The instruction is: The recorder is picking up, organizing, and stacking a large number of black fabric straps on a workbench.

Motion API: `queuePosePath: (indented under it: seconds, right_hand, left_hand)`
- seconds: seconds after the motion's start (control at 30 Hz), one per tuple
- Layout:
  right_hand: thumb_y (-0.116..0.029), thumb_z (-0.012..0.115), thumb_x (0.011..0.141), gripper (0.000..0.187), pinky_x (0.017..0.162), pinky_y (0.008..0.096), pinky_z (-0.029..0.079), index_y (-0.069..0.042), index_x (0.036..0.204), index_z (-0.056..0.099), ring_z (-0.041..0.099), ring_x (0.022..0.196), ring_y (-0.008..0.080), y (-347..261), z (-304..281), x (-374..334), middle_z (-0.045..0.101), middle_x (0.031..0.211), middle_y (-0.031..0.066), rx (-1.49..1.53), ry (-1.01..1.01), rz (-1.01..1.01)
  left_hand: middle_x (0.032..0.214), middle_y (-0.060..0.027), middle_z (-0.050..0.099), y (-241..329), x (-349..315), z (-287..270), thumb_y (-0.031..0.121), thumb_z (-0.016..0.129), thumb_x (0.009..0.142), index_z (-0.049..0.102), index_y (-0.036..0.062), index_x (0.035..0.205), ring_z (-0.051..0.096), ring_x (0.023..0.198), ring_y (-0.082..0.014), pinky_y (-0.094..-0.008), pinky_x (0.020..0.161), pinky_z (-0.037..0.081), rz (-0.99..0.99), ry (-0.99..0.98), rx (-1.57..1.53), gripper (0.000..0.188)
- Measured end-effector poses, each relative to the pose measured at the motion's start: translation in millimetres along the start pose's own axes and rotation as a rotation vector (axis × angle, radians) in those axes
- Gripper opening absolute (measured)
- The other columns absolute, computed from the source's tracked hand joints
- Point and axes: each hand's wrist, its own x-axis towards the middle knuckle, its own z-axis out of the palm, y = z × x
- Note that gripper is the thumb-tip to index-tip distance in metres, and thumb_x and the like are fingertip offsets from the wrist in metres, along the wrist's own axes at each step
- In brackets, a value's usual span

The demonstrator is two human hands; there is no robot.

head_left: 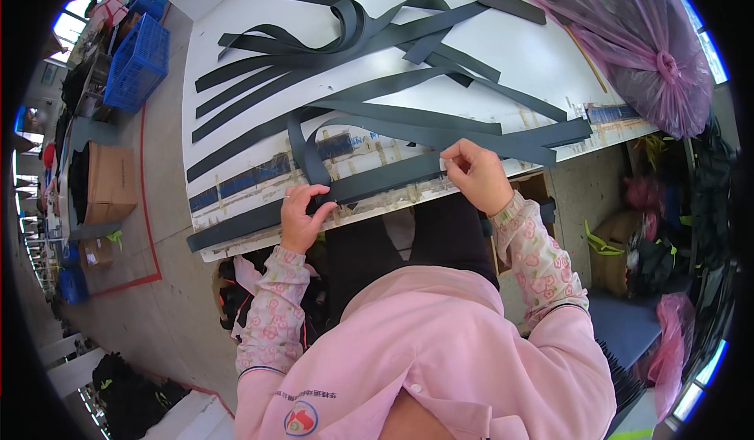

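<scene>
Strip (385, 176), dark grey: mid-frame, along near edge of table (534, 63). Presumably light, flexible; take by long edges. Left hand (299, 218) curled, right hand (481, 179) pinched, both at strip; grip cannot be told.

Pink collared shirt (440, 346) — floral sleeves (543, 263) — dark trousers (452, 240).

Left side: blue plastic crate (140, 61), cardboard box (114, 182) beside red floor line (159, 273). Right side: knotted translucent pink bag (682, 98), crumpled pink plastic (671, 350) lower down.
</scene>
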Motion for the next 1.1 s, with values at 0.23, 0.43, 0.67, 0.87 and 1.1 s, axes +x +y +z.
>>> queuePosePath:
  seconds: [0.23,0.43,0.67,0.87,1.1]
  right_hand:
    - [-0.007,0.065,0.086,0.033,0.062,0.0336,0.050,0.000,0.118,0.063,0.061,0.061,0.0203,-20,64,-3,0.064,0.069,0.0090,0.129,-0.767,-0.056]
    - [-0.008,0.067,0.083,0.018,0.061,0.0416,0.053,-0.003,0.100,0.066,0.067,0.066,0.0318,-43,120,27,0.067,0.070,0.0132,0.045,-0.328,-0.144]
    - [-0.013,0.066,0.083,0.010,0.080,0.0411,0.046,-0.007,0.092,0.067,0.067,0.068,0.0295,-38,159,19,0.069,0.071,0.0084,-0.095,-0.288,-0.205]
    - [-0.009,0.068,0.083,0.012,0.062,0.0349,0.053,-0.001,0.092,0.069,0.069,0.062,0.0267,-39,164,17,0.067,0.066,0.0152,-0.202,-0.180,-0.364]
    - [-0.005,0.065,0.086,0.009,0.062,0.0288,0.050,0.000,0.093,0.067,0.063,0.064,0.0127,-14,83,21,0.067,0.071,0.0067,0.111,-0.254,0.032]
  left_hand:
    - [0.093,-0.0078,0.066,-4,0,4,0.011,0.074,0.083,0.068,0.0101,0.108,0.060,0.086,-0.0275,-0.0373,0.077,0.049,-0.006,0.024,-0.035,0.025]
    - [0.089,-0.0086,0.058,-17,-10,18,0.007,0.070,0.086,0.056,0.0098,0.126,0.058,0.082,-0.0255,-0.0363,0.073,0.048,-0.084,0.139,-0.148,0.043]
    - [0.088,-0.0101,0.057,-20,-10,17,0.006,0.071,0.085,0.053,0.0094,0.125,0.058,0.079,-0.0282,-0.0386,0.072,0.047,-0.069,0.155,-0.189,0.044]
    - [0.086,-0.0089,0.058,-16,-8,16,0.005,0.070,0.085,0.055,0.0107,0.123,0.058,0.081,-0.0296,-0.0401,0.072,0.047,-0.015,0.169,-0.124,0.042]
    - [0.088,-0.0067,0.063,-10,-3,8,0.008,0.068,0.086,0.070,0.0129,0.102,0.058,0.083,-0.0301,-0.0398,0.074,0.047,0.068,0.053,0.035,0.017]
